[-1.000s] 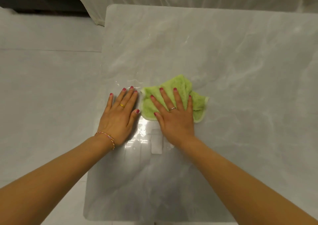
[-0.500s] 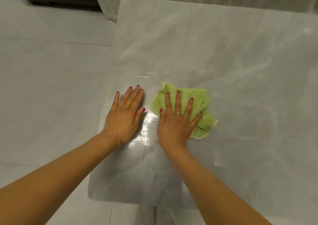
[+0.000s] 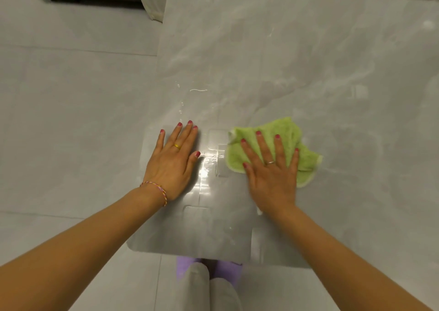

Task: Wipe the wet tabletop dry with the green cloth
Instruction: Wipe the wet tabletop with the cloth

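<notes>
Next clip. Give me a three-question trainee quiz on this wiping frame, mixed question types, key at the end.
1. True or false: the left hand presses on the green cloth.
2. Which hand wears the braided bracelet?
3. Water streaks remain: A) beyond the left fingertips, B) under the cloth, C) on the floor.

Key
1. False; it lies flat on the bare tabletop, and the right hand presses the cloth.
2. Left.
3. A.
</notes>
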